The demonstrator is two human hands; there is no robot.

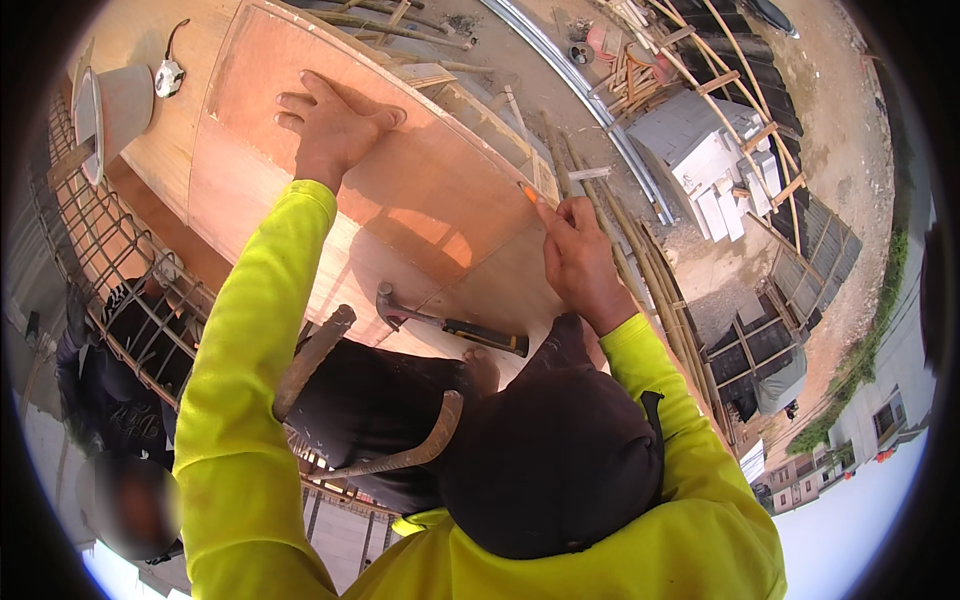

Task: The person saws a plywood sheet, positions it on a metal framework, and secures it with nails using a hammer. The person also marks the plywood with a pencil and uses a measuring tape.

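Note:
My left hand [335, 128] presses on a reddish plywood sheet [235, 140], fingers spread and nothing in its grip. At the right edge of the sheet, my right hand [585, 255] is closed around a small orange tool [529, 193]. Only the tool's orange end shows past the fingers, so its kind cannot be made out. Closer to my body, a claw hammer [470, 332] with a dark handle lies on the wood, its metal head toward the left. My knees and feet are on or just above the boards.
At left stand a pale bucket [125, 105], a small white device with a cord [168, 80] and a rebar cage [130, 260]. Bent rebar [435, 445] rises near my legs. A co-worker in dark clothes [120, 400] is lower left. Bamboo poles [660, 300] and white blocks [700, 150] lie right, below.

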